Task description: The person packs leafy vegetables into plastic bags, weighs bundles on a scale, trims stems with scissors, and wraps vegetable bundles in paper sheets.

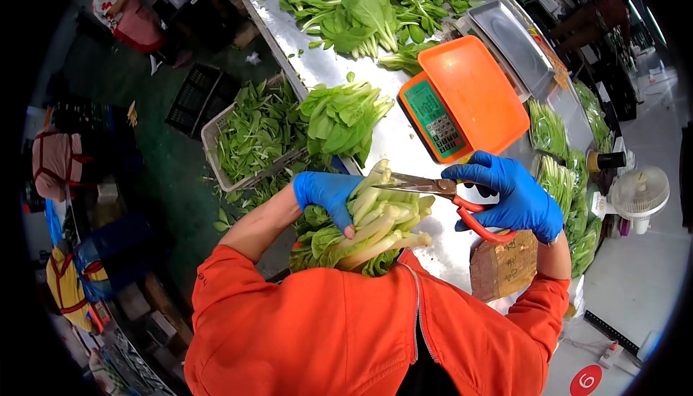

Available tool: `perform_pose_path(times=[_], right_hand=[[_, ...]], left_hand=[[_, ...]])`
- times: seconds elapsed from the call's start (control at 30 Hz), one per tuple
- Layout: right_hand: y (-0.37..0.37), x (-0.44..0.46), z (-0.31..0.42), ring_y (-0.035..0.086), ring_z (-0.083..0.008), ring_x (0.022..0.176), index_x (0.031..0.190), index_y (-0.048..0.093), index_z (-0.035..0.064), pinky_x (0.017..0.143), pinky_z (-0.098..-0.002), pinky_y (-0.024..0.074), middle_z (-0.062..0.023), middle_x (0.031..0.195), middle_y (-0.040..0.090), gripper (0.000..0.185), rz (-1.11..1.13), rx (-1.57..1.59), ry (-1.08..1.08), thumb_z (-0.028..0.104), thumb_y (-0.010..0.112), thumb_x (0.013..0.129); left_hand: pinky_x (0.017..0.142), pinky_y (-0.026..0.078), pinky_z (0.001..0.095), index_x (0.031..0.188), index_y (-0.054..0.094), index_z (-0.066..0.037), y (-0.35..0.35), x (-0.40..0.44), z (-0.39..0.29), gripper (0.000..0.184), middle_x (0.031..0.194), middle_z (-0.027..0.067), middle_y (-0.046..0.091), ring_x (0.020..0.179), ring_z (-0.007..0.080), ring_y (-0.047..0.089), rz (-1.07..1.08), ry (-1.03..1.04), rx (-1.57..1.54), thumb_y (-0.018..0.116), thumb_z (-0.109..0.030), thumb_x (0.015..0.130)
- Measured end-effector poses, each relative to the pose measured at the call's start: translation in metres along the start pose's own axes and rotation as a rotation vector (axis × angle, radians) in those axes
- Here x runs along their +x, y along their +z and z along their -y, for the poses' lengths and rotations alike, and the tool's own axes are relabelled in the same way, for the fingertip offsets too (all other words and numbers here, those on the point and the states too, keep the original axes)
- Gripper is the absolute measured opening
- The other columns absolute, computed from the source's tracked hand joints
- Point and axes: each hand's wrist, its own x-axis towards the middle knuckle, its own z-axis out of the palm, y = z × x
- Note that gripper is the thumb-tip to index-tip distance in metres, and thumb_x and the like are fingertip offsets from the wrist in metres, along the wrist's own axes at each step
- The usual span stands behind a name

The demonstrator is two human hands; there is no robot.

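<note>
My left hand [328, 195], in a blue glove, is wrapped round a bunch of leafy greens [379, 226] held against my front, its pale stem ends pointing right. One bare fingertip shows through the glove. My right hand [509, 195], also gloved in blue, grips red-handled scissors [465, 208]. The metal blades reach left to the top of the stems. Beyond my hands, another bunch of greens [343, 118] lies at the table's left edge. An orange scale [473, 96] with a green display stands on the metal table [390, 147].
Loose greens [375, 6] are heaped at the far end of the table, near a second scale [505, 35]. Bagged greens [556, 179] line the right side. A crate of leaves [253, 136] stands at the left. A person [130, 10] is at the upper left; a fan [639, 194] is at the right.
</note>
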Motion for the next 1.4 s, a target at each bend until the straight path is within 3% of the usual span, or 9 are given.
perform_pose_path(times=[0.17,0.23,0.33,0.4,0.5,0.67,0.8,1.17,1.4], right_hand=[[-0.004,0.006,-0.003,0.054,-0.0232,0.06,0.108,0.056,0.0122,0.053,-0.03,0.0438,-0.0073,0.078,0.054,0.047,0.041,-0.091,-0.038,0.025,0.072,0.066],[0.001,0.007,-0.014,0.053,-0.0226,0.055,0.105,0.057,0.0115,0.05,-0.0292,0.0433,-0.0066,0.072,0.055,0.044,-0.055,-0.23,-0.251,0.023,0.073,0.066],[0.002,0.008,-0.002,0.054,-0.0223,0.054,0.101,0.058,0.0115,0.049,-0.029,0.0429,-0.0062,0.071,0.056,0.04,-0.116,-0.143,-0.211,0.022,0.073,0.066],[0.003,0.005,-0.003,0.056,-0.0215,0.064,0.099,0.056,0.0106,0.054,-0.0291,0.0443,-0.0063,0.079,0.056,0.043,-0.173,-0.04,-0.15,0.024,0.075,0.063],[0.005,-0.011,-0.015,0.053,-0.0213,0.073,0.1,0.056,0.0099,0.061,-0.0279,0.0437,-0.0064,0.09,0.053,0.051,-0.154,0.061,-0.029,0.026,0.078,0.058],[0.032,-0.041,-0.024,0.053,-0.0219,0.07,0.102,0.057,0.0101,0.059,-0.0286,0.043,-0.0062,0.089,0.054,0.055,-0.152,0.21,-0.093,0.027,0.08,0.055],[0.047,-0.048,-0.015,0.052,-0.0218,0.063,0.1,0.057,0.0143,0.053,-0.0296,0.041,-0.0044,0.082,0.052,0.051,-0.131,0.062,-0.058,0.033,0.077,0.057],[0.052,-0.05,-0.019,0.053,-0.0214,0.063,0.105,0.057,0.0115,0.054,-0.0261,0.0424,-0.0044,0.088,0.057,0.047,-0.068,0.304,-0.061,0.026,0.073,0.064],[0.057,-0.052,-0.024,0.053,-0.023,0.057,0.105,0.057,0.0127,0.052,-0.0278,0.0424,-0.0044,0.082,0.059,0.041,-0.061,0.221,-0.084,0.025,0.07,0.067]], left_hand=[[0.094,0.032,0.0306,0.121,0.042,0.0,0.002,0.001,-0.002,0.088,0.122,0.0112,0.044,0.111,0.0208,0.042,0.003,0.034,-0.025,0.082,-0.035,0.052],[0.093,0.033,0.0309,0.121,0.042,0.0,0.003,0.001,-0.006,0.087,0.122,0.0112,0.045,0.11,0.021,0.043,-0.011,0.051,-0.001,0.083,-0.034,0.052],[0.092,0.035,0.0313,0.12,0.044,0.0,0.002,-0.001,-0.003,0.086,0.12,0.0108,0.047,0.108,0.0212,0.045,-0.036,0.056,0.005,0.083,-0.033,0.05],[0.091,0.036,0.0314,0.119,0.045,-0.001,-0.001,-0.007,0.004,0.085,0.119,0.0105,0.048,0.107,0.0212,0.046,-0.041,0.038,-0.022,0.083,-0.033,0.049],[0.088,0.037,0.0255,0.121,0.04,0.001,-0.006,-0.012,0.008,0.085,0.113,0.0067,0.051,0.103,0.0133,0.045,-0.003,0.053,0.028,0.083,-0.021,0.052],[0.085,0.039,0.0255,0.118,0.042,0.002,-0.01,-0.019,0.009,0.082,0.109,0.0065,0.052,0.1,0.0131,0.047,-0.039,-0.015,0.094,0.083,-0.022,0.051],[0.085,0.039,0.0257,0.117,0.044,0.002,-0.01,-0.012,0.01,0.082,0.108,0.0069,0.053,0.1,0.0135,0.047,-0.041,-0.002,0.016,0.084,-0.021,0.049],[0.087,0.038,0.0257,0.117,0.046,0.002,-0.01,-0.009,0.006,0.082,0.109,0.0068,0.053,0.101,0.0138,0.048,-0.016,-0.035,-0.008,0.084,-0.019,0.047],[0.083,0.039,0.0253,0.116,0.046,0.002,-0.011,-0.01,0.006,0.08,0.107,0.0068,0.054,0.098,0.0136,0.049,-0.026,-0.023,-0.004,0.084,-0.02,0.049]])
